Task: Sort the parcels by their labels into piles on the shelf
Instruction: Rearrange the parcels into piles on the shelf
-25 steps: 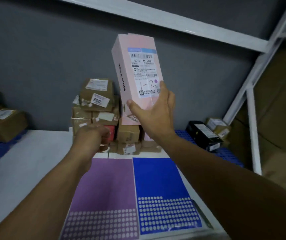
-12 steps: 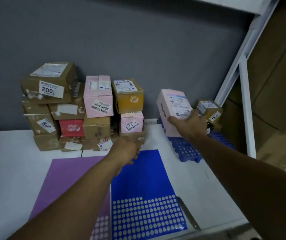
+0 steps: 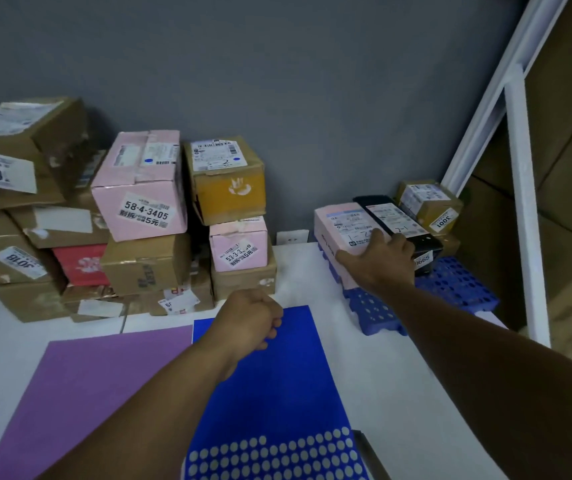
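Left of my reach a stack of parcels [image 3: 111,237] stands against the grey wall [image 3: 277,64], among them a pink box marked 58-4-3405 [image 3: 139,188] and a yellow-brown carton [image 3: 229,181]. On the right, a black parcel [image 3: 398,220] lies touching the far side of the pink parcel [image 3: 345,230], with a small brown box labelled 3001 [image 3: 429,206] behind it.

The pink parcel lies flat on the blue pallet [image 3: 378,313], label up, with "1-2" handwritten on it. My right hand [image 3: 379,261] grips its near end, fingers over the top and thumb along the near face. My left hand [image 3: 250,320] is curled in a fist, holding nothing, over the far edge of the blue sheet [image 3: 270,375], which lies beside the purple sheet [image 3: 87,382].

The white upright [image 3: 526,220] bounds the shelf on the right. Bare white shelf surface [image 3: 312,271] shows between the stack and the pallet.
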